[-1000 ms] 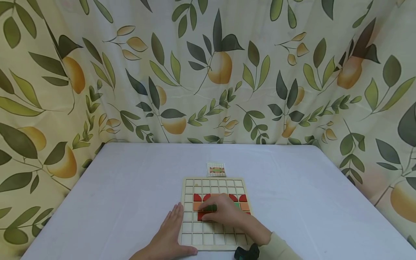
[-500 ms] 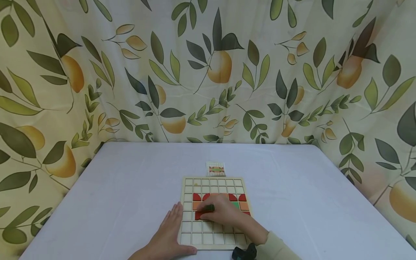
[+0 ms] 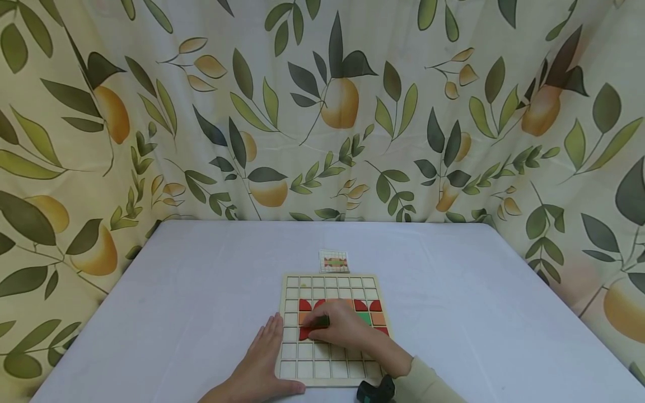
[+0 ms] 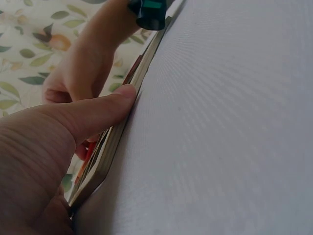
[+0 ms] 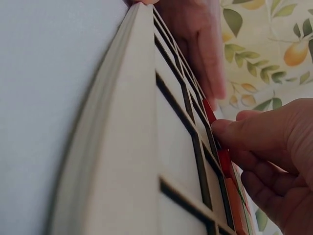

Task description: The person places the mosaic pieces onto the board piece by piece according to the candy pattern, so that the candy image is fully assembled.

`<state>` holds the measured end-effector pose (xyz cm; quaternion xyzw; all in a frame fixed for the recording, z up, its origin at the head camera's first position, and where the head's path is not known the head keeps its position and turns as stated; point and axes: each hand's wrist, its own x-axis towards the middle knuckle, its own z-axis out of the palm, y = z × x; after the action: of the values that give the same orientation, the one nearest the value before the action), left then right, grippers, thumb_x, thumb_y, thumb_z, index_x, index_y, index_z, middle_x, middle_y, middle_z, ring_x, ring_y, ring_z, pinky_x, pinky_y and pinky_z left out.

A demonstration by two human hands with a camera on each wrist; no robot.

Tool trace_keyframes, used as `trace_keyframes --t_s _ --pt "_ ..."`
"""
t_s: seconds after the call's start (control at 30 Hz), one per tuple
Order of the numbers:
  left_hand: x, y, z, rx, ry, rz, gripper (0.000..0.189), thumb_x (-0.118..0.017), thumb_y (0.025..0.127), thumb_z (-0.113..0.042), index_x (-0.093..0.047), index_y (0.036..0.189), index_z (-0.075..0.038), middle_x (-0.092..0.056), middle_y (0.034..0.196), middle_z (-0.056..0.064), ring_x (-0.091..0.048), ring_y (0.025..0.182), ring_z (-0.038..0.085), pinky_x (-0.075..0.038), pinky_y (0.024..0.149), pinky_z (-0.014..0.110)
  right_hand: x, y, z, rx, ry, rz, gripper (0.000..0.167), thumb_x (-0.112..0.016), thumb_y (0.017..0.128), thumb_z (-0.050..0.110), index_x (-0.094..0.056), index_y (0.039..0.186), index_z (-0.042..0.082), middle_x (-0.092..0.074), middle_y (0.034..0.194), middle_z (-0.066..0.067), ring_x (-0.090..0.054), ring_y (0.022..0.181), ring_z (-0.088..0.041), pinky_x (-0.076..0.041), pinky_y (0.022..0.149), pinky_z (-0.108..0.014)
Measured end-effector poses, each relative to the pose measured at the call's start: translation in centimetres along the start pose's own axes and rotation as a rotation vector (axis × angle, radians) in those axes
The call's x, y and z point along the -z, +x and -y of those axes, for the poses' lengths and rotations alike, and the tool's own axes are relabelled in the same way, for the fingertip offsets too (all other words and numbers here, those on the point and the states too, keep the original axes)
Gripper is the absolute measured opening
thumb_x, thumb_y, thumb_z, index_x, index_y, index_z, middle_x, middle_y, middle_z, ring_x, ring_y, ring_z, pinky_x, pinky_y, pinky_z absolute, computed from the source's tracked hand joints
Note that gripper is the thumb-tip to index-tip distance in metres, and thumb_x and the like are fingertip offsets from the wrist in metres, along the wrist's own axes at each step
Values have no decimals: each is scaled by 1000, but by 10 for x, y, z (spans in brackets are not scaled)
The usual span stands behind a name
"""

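A pale wooden grid board (image 3: 305, 369) lies on the white table with red, orange and green tiles set in its middle rows. My left hand (image 3: 262, 361) rests against it, straight fingers along the left side and thumb (image 4: 105, 112) on the near edge. Over the tiles, my right hand (image 3: 345, 326) pinches a red tile (image 3: 304, 333) with a rounded lower corner, low in a cell at the left of the coloured rows. The right wrist view shows the thumb on this red tile (image 5: 209, 110). The right hand hides several middle tiles.
Just beyond the board lies a small pattern card (image 3: 333, 261) printed with a coloured grid design. A dark wrist camera (image 3: 375, 390) sits by the right sleeve, near the board's front right corner. A leaf-and-fruit curtain (image 3: 322, 112) hangs behind the table.
My right hand has shifted slightly left, bringing the red tile further left to the end of its row; the tile's rounded corner now shows. The left hand stays against the board.
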<state>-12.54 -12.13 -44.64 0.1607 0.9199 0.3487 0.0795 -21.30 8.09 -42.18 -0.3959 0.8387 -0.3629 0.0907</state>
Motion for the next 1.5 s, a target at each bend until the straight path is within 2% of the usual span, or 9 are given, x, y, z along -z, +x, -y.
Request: trace_keyframes --t_s 0.33,0.57,0.8,1.0,1.03,1.13,1.23,1.3,1.5 --pt "-2 3 -3 -3 -3 15 126 -68 62 -68 -8 144 7 -4 150 23 -1 137 35 -7 106 55 5 -4 0 13 3 0 15 -74 78 7 -73 92 12 -67 87 11 -59 81 -1 -49 72 -20" --pt "-3 6 -6 18 -30 21 128 -70 60 -67 -8 144 7 -6 150 22 -1 137 35 -6 106 55 16 -16 0 16 27 -85 16 -74 77 7 -73 92 10 -69 88 7 -61 85 -5 -50 76 -27" --pt "-4 2 -3 20 -13 -7 129 -71 58 -67 -10 143 8 -8 150 24 -3 137 36 -6 106 54 35 -57 -12 -25 -1 -114 13 -72 80 9 -72 93 12 -68 90 6 -61 87 -9 -51 75 -31" --pt "-4 0 -2 33 -15 -16 129 -72 57 -67 -11 144 7 -10 150 22 -4 137 35 -7 106 54 53 -102 -21 -214 -49 -171 16 -72 80 11 -72 95 16 -67 91 13 -59 88 -9 -49 81 -34" --pt "-4 0 -1 30 -19 -18 129 -72 57 -67 -11 144 7 -9 150 22 -3 137 35 -3 108 49 55 -108 -21 -247 -62 -182 16 -72 79 12 -72 95 16 -66 91 13 -59 89 -9 -48 81 -35" --pt "-5 0 0 25 -20 -19 129 -72 57 -67 -10 144 7 -9 150 22 -3 137 34 -2 108 48 58 -125 -22 -308 -84 -201 17 -72 79 15 -72 96 14 -67 92 11 -59 90 -10 -49 80 -35" --pt "-5 0 1 20 -22 -20 129 -71 57 -67 -10 144 7 -9 150 22 -3 137 34 -2 108 48 58 -138 -23 -320 -109 -217 18 -73 78 16 -71 96 13 -66 92 11 -59 89 -9 -49 78 -33" --pt "-5 1 1 23 -19 -20 129 -71 57 -68 -11 144 7 -10 150 22 -3 137 35 -6 106 53 58 -145 -23 -307 -117 -227 18 -73 78 17 -71 96 12 -66 92 12 -60 88 -7 -50 78 -32" --pt "-5 2 0 22 -32 -14 129 -72 57 -67 -10 143 8 -9 150 23 -2 137 35 -5 106 53 56 -153 -20 -260 -113 -252 20 -74 77 18 -71 95 10 -68 92 7 -61 87 -7 -50 77 -31"
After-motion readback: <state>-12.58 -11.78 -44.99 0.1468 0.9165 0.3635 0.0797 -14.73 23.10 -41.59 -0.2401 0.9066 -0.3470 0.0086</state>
